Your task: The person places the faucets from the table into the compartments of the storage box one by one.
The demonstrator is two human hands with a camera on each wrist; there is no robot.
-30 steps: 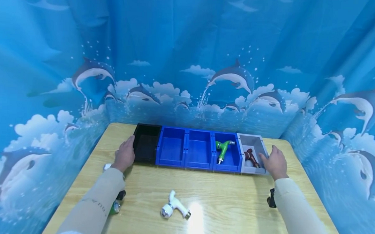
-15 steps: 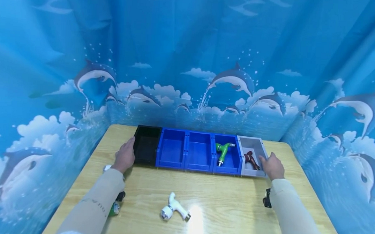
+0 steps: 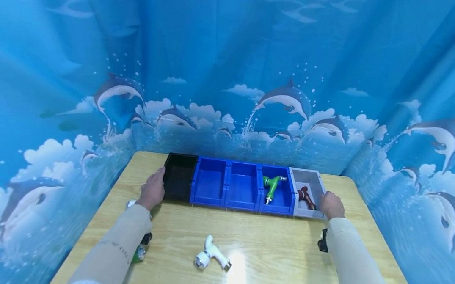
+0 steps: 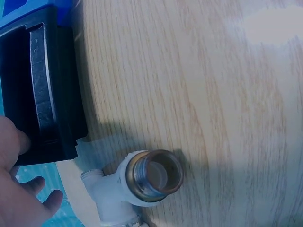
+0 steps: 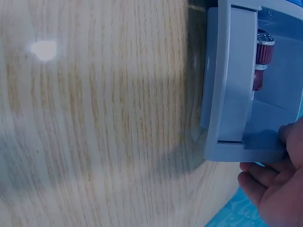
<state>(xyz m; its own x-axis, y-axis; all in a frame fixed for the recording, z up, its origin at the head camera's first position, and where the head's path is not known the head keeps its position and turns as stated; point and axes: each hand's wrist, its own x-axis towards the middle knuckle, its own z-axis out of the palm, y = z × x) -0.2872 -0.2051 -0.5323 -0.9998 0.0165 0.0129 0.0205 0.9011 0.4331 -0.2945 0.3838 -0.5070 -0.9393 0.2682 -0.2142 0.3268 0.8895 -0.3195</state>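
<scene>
Left sleeve (image 3: 112, 245) partly hides green fitting (image 3: 140, 254) | left hand (image 3: 153, 188), outstretched, pinches black bin (image 3: 179, 182) to its right | right hand (image 3: 332, 205), outstretched, pinches grey bin (image 3: 308, 213) to its left

In the head view, the left sleeve (image 3: 108, 257) hides most of a green object (image 3: 139, 254), and its lettering (image 3: 120, 249) is too small to read. Edges of the left wrist view cut off the left hand (image 4: 16, 198), the black bin (image 4: 66, 85) and a white tap (image 4: 113, 197). In the right wrist view, the grey bin (image 5: 238, 71) conceals part of the dark red tap (image 5: 264, 54), and the right edge crops the right hand (image 5: 286, 189).
</scene>
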